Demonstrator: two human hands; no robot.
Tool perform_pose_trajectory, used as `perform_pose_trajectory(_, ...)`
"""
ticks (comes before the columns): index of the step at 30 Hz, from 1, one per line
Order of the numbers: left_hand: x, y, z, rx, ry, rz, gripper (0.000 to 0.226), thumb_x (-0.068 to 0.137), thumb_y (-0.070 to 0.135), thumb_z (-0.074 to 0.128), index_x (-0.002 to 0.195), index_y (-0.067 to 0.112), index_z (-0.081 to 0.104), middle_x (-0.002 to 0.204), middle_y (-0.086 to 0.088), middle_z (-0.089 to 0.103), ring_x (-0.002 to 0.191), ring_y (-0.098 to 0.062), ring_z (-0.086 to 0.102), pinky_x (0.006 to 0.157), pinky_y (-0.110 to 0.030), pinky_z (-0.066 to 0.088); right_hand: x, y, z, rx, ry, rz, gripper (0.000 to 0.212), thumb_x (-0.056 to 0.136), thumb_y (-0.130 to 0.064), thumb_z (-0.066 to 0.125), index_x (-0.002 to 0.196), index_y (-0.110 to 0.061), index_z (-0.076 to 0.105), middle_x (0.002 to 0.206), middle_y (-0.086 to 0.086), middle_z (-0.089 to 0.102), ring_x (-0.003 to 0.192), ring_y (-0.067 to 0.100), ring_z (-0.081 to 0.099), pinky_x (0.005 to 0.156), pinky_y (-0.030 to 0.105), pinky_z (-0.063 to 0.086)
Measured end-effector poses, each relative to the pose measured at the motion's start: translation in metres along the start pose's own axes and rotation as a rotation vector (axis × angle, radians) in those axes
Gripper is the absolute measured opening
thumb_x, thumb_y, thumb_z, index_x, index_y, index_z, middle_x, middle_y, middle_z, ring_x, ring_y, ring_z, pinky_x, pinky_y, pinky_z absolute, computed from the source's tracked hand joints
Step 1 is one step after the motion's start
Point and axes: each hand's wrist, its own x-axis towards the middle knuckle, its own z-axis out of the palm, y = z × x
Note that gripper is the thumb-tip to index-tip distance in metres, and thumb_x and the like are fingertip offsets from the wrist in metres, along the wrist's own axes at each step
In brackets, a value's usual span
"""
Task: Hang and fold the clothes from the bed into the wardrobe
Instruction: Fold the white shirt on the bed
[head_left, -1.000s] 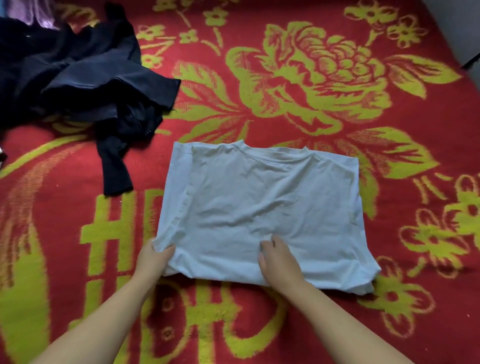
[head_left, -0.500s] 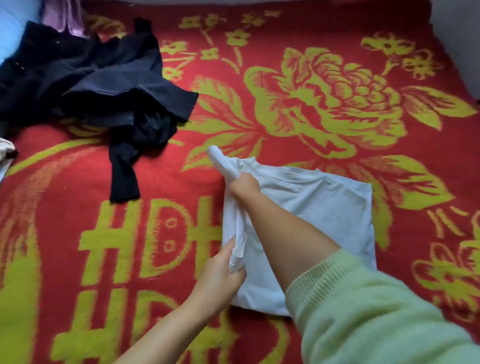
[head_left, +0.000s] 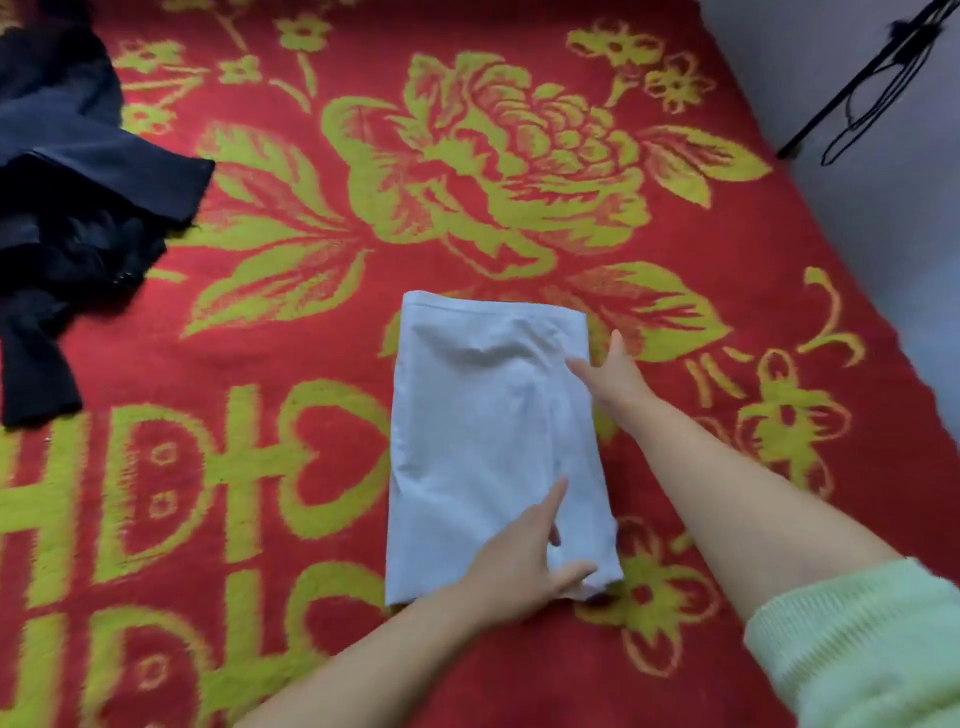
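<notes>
We have the white shirt (head_left: 493, 441) lying flat on the bed (head_left: 311, 467), folded to a narrow upright rectangle, just below frame centre. Our left hand (head_left: 524, 561) rests on its near end at 6 o'clock, fingers (head_left: 553, 501) mostly straight, thumb out toward the near right corner, pressing rather than gripping. Our right hand (head_left: 610, 371) sits at the shirt's right edge, about 2 o'clock from its middle, fingers spread and relaxed, touching the cloth, holding nothing. A pale green sleeve (head_left: 857, 644) is pushed up that arm.

Handling, as we judge it: thin jersey, light, limp, no stiffness, so the fold will sag or open if lifted by one corner. Best taken with flat palms under both short ends, or pinched along the thick folded left edge. Fuzzy blanket should keep it from sliding.

Dark clothes (head_left: 67, 197) heaped at 10 o'clock, well apart, not yet folded. Black cable (head_left: 878, 83) on the wall at 1 o'clock.

Writing: blanket pattern reads roughly "HD" in yellow-green at 8 o'clock, probably decorative. No label visible on the shirt.
</notes>
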Motion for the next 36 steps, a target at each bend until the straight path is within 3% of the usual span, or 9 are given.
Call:
perform_pose_trajectory(3,-0.017,-0.060,-0.011,0.562,0.278,0.274,0.075,0.080,0.049,0.048,0.147,0.021,0.028,0.118,-0.006,0.059,0.105,-0.023,0.060,0.089,-0.037,0.052,-0.050,0.049,0.004,-0.495,0.000,-0.371,0.074,0.094,-0.029,0.054,0.151,-0.010,0.011,0.158,0.011,0.013,0.147,0.025,0.009,0.117,0.043,0.017)
perform_pose_trajectory(6,-0.046,-0.112,-0.024,0.965,0.125,0.388,0.095,0.062,0.061,0.053,0.145,0.019,0.034,0.136,-0.010,0.053,0.124,-0.025,0.053,0.092,-0.049,0.048,-0.123,0.101,0.032,-0.818,-0.228,-0.730,0.081,0.080,-0.054,0.052,0.147,-0.016,0.028,0.151,0.011,0.035,0.141,0.026,0.024,0.100,0.058,0.041)
perform_pose_trajectory(10,-0.061,-0.143,-0.014,1.064,-0.004,0.253,0.113,0.051,0.024,0.060,0.151,0.008,0.010,0.158,-0.015,0.003,0.146,-0.028,0.003,0.096,-0.060,0.039,-0.159,0.154,0.044,-1.114,-0.416,-0.659,0.114,0.037,-0.062,0.080,0.137,-0.024,0.043,0.144,0.011,0.046,0.133,0.031,0.042,0.087,0.067,0.042)
perform_pose_trajectory(15,-0.045,-0.139,-0.006,1.054,0.182,0.279,0.059,0.072,0.001,0.031,0.130,0.001,0.039,0.129,-0.018,0.058,0.118,-0.031,0.058,0.087,-0.054,0.049,-0.152,0.147,0.047,-1.048,-0.282,-0.618,0.114,0.029,-0.017,0.086,0.133,-0.024,0.042,0.135,0.010,0.056,0.124,0.027,0.054,0.079,0.059,0.052)
perform_pose_trajectory(22,-0.073,-0.112,-0.040,1.078,0.135,0.381,0.055,0.065,0.002,0.028,0.117,0.001,0.048,0.108,-0.017,0.069,0.097,-0.029,0.069,0.078,-0.043,0.056,-0.172,0.142,0.046,-1.060,-0.134,-0.819,0.065,0.057,-0.004,0.057,0.118,-0.025,0.050,0.106,0.006,0.072,0.098,0.026,0.069,0.076,0.058,0.051)
perform_pose_trajectory(26,-0.135,-0.104,-0.035,0.866,-0.201,0.319,0.062,0.067,-0.003,0.036,0.127,0.008,0.049,0.126,-0.002,0.062,0.112,-0.012,0.062,0.093,-0.021,0.048,-0.225,0.134,0.040,-1.132,-0.530,-0.863,0.073,0.041,-0.018,0.079,0.111,-0.030,0.062,0.095,-0.005,0.070,0.093,0.016,0.069,0.077,0.053,0.056)
perform_pose_trajectory(28,-0.145,-0.106,-0.036,0.677,-0.463,0.182,0.056,0.079,-0.001,0.037,0.125,0.026,0.054,0.136,0.003,0.054,0.122,-0.015,0.053,0.103,-0.027,0.041,-0.235,0.125,0.034,-0.973,-0.804,-0.769,0.062,0.065,-0.011,0.068,0.123,-0.030,0.057,0.113,-0.003,0.066,0.112,0.018,0.060,0.099,0.046,0.044)
perform_pose_trajectory(30,-0.127,-0.092,-0.056,0.541,-0.511,-0.008,0.037,0.075,0.006,0.038,0.099,0.022,0.060,0.111,-0.001,0.067,0.099,-0.022,0.060,0.083,-0.029,0.049,-0.222,0.108,0.018,-0.738,-0.952,-0.498,0.047,0.076,-0.007,0.047,0.116,-0.027,0.061,0.115,0.001,0.067,0.107,0.018,0.059,0.090,0.029,0.045)
perform_pose_trajectory(36,-0.021,-0.057,-0.153,0.473,-0.097,-0.176,0.020,0.078,-0.007,0.045,0.075,0.010,0.055,0.075,-0.006,0.058,0.072,-0.019,0.048,0.058,-0.024,0.034,-0.115,0.052,-0.015,-0.377,-0.413,-0.270,0.048,0.081,-0.002,0.052,0.127,-0.011,0.059,0.103,0.003,0.064,0.092,0.018,0.059,0.067,0.020,0.043)
